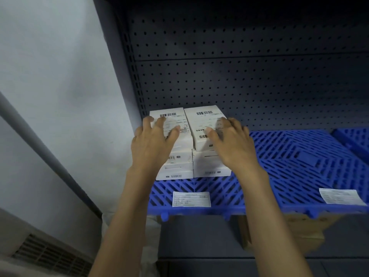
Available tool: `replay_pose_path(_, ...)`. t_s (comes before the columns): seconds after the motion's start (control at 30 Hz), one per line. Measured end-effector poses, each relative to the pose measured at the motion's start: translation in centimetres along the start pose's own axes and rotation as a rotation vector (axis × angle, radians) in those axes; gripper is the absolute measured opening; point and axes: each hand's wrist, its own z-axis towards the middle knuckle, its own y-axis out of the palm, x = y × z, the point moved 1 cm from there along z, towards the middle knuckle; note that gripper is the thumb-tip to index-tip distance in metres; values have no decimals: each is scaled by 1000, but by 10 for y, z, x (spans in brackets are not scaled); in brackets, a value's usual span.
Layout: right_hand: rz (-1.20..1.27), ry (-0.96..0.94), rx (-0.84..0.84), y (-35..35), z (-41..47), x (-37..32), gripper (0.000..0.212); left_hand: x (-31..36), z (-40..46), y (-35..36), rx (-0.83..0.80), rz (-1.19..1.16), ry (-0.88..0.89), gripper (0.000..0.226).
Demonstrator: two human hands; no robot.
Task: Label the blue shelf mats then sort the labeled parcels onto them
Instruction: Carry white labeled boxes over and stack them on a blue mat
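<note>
Backing the scene, a dark pegboard shelf unit (249,76) is seen, with a grey wall (60,76) at its left. Three blue shelf mats are counted on the shelf: the left mat (199,188), the middle mat (299,156), and a third mat (355,138) cut off at the right edge. Two white labels are counted: one label (191,199) at the front edge of the left mat, a second label (340,196) at the front right corner of the middle mat. White parcels are stacked at the back left corner of the left mat in two side-by-side stacks: the left stack (175,156) of three, the right stack (209,152), whose count cannot be told for sure. Barcode labels are shown on the tops. The left hand (153,142) is laid open, fingers spread, on the left stack's top parcel. The right hand (231,140) is laid open, fingers loosely spread, on the right stack's top parcel. Nothing is gripped by either hand. Brown cartons (299,226) are partly seen on the level below.
</note>
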Motion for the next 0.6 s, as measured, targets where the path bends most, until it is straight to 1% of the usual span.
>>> replay_pose_path(0.23, 34, 18, 44, 1, -18, -4, 74, -7, 2, 0, -9, -96, 64, 56)
replay_pose_path(0.43, 51, 22, 84, 3, -26, -3, 61, -8, 0, 0, -3, -144, 104, 52)
replay_pose_path(0.6, 84, 26, 85, 6, -24, -4, 59, -9, 1, 1, -19, -154, 104, 52)
